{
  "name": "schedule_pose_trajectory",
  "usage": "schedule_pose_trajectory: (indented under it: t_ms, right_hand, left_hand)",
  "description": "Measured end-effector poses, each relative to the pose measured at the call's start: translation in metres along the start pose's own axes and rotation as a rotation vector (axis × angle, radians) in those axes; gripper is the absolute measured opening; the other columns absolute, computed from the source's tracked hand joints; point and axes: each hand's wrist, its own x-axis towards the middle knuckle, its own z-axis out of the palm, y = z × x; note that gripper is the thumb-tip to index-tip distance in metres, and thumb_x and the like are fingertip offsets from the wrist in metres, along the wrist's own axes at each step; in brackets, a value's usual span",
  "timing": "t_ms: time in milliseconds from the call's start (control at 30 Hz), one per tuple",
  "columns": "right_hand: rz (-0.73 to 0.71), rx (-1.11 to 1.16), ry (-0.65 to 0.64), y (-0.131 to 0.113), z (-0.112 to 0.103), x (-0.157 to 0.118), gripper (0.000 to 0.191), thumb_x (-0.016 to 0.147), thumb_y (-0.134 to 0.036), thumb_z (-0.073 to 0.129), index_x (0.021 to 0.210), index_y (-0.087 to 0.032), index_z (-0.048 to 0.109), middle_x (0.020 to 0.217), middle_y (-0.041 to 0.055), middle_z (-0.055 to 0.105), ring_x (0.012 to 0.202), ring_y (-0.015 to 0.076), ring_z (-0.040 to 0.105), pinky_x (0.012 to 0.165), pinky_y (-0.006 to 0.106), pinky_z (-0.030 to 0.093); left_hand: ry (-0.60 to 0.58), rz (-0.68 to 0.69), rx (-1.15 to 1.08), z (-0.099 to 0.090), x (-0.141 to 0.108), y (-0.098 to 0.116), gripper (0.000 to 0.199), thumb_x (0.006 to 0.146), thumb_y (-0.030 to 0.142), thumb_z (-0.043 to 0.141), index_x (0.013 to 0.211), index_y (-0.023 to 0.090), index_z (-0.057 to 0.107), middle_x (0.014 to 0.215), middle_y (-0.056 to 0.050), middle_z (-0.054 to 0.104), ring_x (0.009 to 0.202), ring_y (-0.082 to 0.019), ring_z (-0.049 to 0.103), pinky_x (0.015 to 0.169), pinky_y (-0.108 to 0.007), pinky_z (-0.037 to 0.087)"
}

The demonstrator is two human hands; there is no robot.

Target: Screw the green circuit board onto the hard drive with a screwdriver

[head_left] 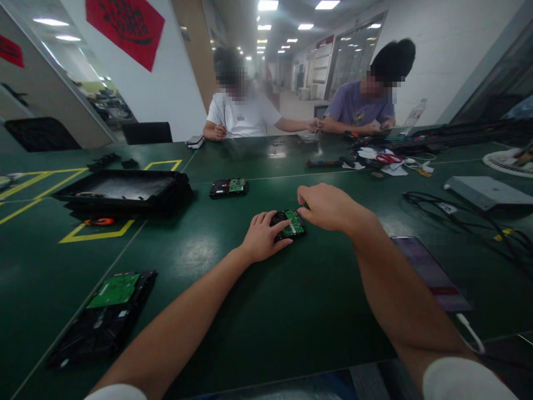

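Note:
A small hard drive (296, 223) with a green circuit board facing up lies on the green table in front of me. My left hand (263, 238) grips it from the left, its index finger stretched over the board and the thumb along the near edge. My right hand (327, 206) is closed just above the drive's right end, thumb and curled fingers together. A small dark bit shows near its fingertips, too hidden to name. A second hard drive (229, 188) lies farther off to the left. Nearer me at the left is a larger black drive (104, 319), also with a green board.
Black plastic trays (125, 194) are stacked at the left, with an orange-handled tool (100, 221) beside them. At the right lie a phone (431, 275) on a white cable, black cables (458, 214) and a grey metal box (491, 191). Two people sit across the table.

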Motion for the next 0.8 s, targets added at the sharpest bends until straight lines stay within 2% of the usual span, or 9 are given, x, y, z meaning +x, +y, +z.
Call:
schedule_pose_trajectory:
  t_ms: [200,267,433,633,700,800]
  right_hand:
    - [-0.174,0.072,-0.004,0.0023,0.0021,-0.0009,0.021,0.088,-0.015,0.061,0.108,-0.018,0.065,0.113,0.0119,0.072,0.098,0.0237,0.066,0.081,0.030,0.044]
    - [-0.145,0.053,-0.011,0.0003,0.0002,-0.0009,0.020,0.089,-0.016,0.061,0.108,-0.018,0.064,0.112,0.0124,0.073,0.098,0.0245,0.067,0.079,0.031,0.044]
    - [0.010,-0.023,-0.023,-0.0013,-0.0023,-0.0022,0.020,0.095,-0.031,0.063,0.109,-0.017,0.065,0.103,0.0139,0.075,0.093,0.0285,0.069,0.073,0.033,0.044]
    - [-0.161,0.040,0.007,-0.0012,0.0001,-0.0031,0.018,0.089,-0.015,0.061,0.106,-0.017,0.066,0.114,0.0128,0.073,0.097,0.0238,0.068,0.078,0.030,0.044]
    - [-0.134,0.026,0.007,-0.0028,-0.0005,-0.0021,0.017,0.090,-0.016,0.061,0.107,-0.017,0.066,0.112,0.0131,0.074,0.097,0.0248,0.068,0.077,0.031,0.044]
    - [-0.016,-0.011,-0.001,-0.0030,-0.0009,-0.0006,0.019,0.094,-0.025,0.061,0.109,-0.016,0.066,0.106,0.0150,0.075,0.096,0.0280,0.069,0.076,0.033,0.045]
  left_hand:
    - [-0.002,-0.004,-0.002,-0.0008,0.0001,0.0007,0.061,0.095,0.067,0.056,0.147,0.036,0.060,0.155,-0.015,0.044,0.140,-0.041,0.041,0.111,-0.061,0.037]
    - [-0.001,-0.005,-0.007,-0.0012,0.0001,0.0008,0.061,0.095,0.067,0.057,0.147,0.036,0.060,0.155,-0.014,0.044,0.140,-0.041,0.041,0.112,-0.061,0.037]
    - [-0.001,-0.008,-0.013,-0.0004,-0.0001,0.0002,0.060,0.095,0.065,0.058,0.147,0.037,0.060,0.155,-0.014,0.045,0.140,-0.041,0.041,0.112,-0.061,0.037]
    - [0.000,-0.003,0.002,0.0006,-0.0001,0.0000,0.062,0.095,0.067,0.056,0.148,0.036,0.059,0.155,-0.015,0.044,0.141,-0.041,0.040,0.111,-0.061,0.037]
    - [0.001,-0.002,-0.004,0.0001,0.0001,0.0004,0.061,0.095,0.066,0.057,0.148,0.036,0.059,0.155,-0.015,0.044,0.140,-0.041,0.041,0.111,-0.062,0.036]
    - [-0.001,-0.005,-0.013,-0.0005,0.0004,0.0010,0.061,0.094,0.066,0.058,0.148,0.037,0.059,0.155,-0.014,0.045,0.139,-0.040,0.041,0.112,-0.061,0.036]
